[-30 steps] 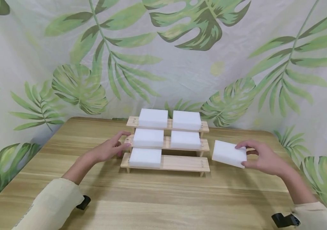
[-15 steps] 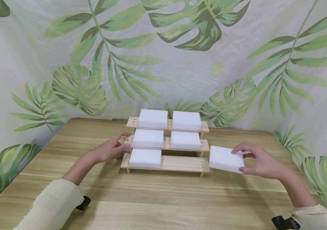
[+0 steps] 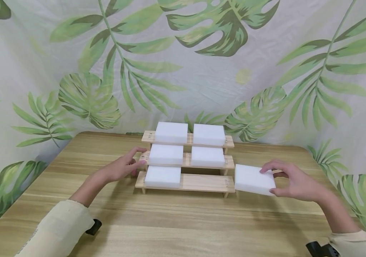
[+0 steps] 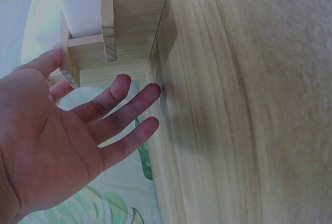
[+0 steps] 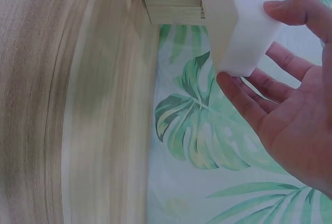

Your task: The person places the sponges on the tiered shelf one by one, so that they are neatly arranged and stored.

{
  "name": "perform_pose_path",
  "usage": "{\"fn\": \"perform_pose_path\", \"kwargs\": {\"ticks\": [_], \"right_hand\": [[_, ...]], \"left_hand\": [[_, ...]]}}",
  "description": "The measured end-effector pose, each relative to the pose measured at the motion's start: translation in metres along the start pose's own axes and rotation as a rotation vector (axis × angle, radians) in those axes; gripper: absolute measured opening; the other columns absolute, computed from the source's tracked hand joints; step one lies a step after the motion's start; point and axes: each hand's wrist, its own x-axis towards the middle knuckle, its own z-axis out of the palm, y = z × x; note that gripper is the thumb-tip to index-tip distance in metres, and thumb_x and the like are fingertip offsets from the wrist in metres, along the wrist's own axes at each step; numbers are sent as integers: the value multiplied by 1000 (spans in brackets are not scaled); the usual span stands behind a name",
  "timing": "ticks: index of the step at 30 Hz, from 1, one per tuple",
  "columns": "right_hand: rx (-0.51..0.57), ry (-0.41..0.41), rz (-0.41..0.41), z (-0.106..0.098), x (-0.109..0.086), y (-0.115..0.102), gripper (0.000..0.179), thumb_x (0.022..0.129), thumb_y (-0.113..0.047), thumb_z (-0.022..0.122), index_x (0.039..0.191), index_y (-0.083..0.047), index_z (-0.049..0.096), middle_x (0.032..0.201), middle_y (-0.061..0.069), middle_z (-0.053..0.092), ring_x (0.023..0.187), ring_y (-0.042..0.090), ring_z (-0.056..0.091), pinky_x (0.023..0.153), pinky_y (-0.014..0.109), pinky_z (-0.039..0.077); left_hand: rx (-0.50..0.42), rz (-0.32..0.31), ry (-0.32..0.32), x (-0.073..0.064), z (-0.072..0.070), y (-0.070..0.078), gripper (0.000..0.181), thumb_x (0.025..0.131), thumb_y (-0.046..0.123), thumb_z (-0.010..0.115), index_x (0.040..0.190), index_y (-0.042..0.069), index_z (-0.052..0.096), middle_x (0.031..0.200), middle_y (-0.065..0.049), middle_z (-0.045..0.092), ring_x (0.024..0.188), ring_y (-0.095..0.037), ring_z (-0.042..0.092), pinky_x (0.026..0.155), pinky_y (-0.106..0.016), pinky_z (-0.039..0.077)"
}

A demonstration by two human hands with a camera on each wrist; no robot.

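Note:
A three-tier wooden display stand (image 3: pixel 202 181) carries white foam blocks: two on the top tier, two on the middle tier and one on the left of the bottom tier. My left hand (image 3: pixel 120 167) pinches the left end of the middle tier between thumb and index finger; in the left wrist view its other fingers (image 4: pixel 137 136) spread loose below. My right hand (image 3: pixel 298 182) holds another white foam block (image 3: pixel 253 178) by its right side, thumb on the near edge and fingers at the far side. That block is off the table, beside the bottom tier's right end.
The stand rests on a wood-grain table (image 3: pixel 176 221) near its back edge. Behind hangs a pale cloth (image 3: pixel 208 82) printed with green leaves. Each wrist carries a black camera mount (image 3: pixel 93 227) below the sleeve.
My right hand has brought the foam block left and toward me, up to the bottom tier's right end, and levelled it; over the last half second it barely moves. My left hand stays put.

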Motion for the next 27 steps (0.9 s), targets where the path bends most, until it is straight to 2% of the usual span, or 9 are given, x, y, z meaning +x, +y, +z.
{"fn": "perform_pose_path", "kwargs": {"ticks": [6,14,21,27], "right_hand": [[37,-23,3,-1,0,-3,53,74,7,87,119,-12,66,121,8,64,110,5,57,90,21,53],[104,-87,-31,7,6,-7,52,77,6,86,121,-12,67,124,8,64,113,7,59,93,24,53],[98,-117,-5,25,18,-15,46,81,-5,88,121,-14,69,127,10,64,117,5,57,95,27,54],[80,-133,-9,44,33,-18,43,84,-12,87,122,-15,69,128,6,65,119,9,59,96,37,55]], "left_hand": [[1,-2,3,0,1,-1,61,111,40,48,158,10,24,90,-17,64,86,-31,61,73,-40,45],[-5,-5,0,2,0,-2,59,111,40,48,157,11,25,90,-18,64,85,-31,61,73,-40,45],[-2,-8,3,1,0,-2,59,111,41,48,157,12,25,89,-18,64,85,-31,60,73,-39,44],[-8,-5,3,1,0,-1,59,111,40,49,157,12,25,88,-18,63,85,-31,60,72,-39,44]]}}
